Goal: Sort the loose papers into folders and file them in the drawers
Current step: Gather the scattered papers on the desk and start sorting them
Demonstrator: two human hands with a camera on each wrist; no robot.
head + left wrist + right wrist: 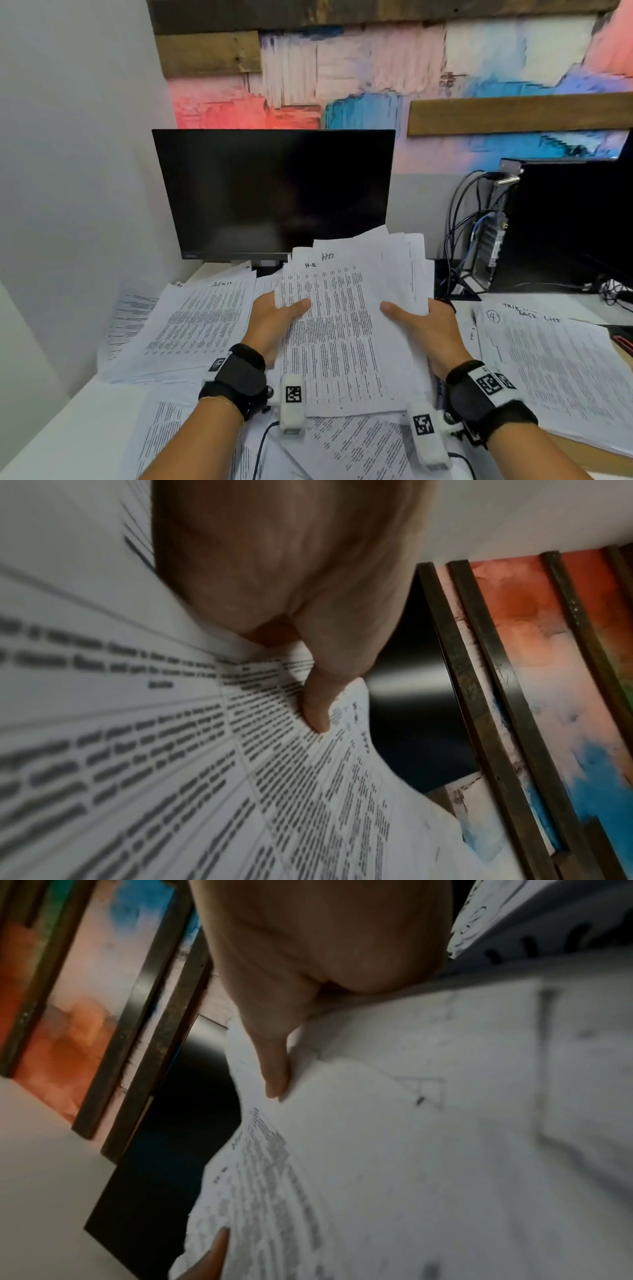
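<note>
Holding a stack (346, 329) of printed sheets with both hands, centre of the head frame, raised off the tabletop (51, 435) and tilted toward the monitor (274, 192). My left hand (274, 322) pinches the stack's left edge, thumb on the top sheet, fingers hidden underneath. My right hand (421, 329) pinches the right edge the same way, thumb on top, fingers behind the sheets. Left wrist view confirms it: thumb (318, 710) pressed flat on the printed page. Right wrist view: thumb (274, 1074) on top of the sheets, text blurred. Stack is uneven, sheets fanned at the upper right corner. Top sheet is a dense table with handwriting at the top; I can't read it reliably.

More loose papers cover the tabletop: a pile (198, 325) at left of frame, just beside my left hand, another pile (555, 370) at right with a circled 4 handwritten at its top, and scattered sheets (352, 445) in the lower centre under my wrists. These overlap each other.

Monitor is dark, upper centre, behind the stack. A black PC (565, 222) sits at the right of frame with cables (459, 240) hanging on its left side. Painted wall (376, 68) with wood planks fills the top of frame.
</note>
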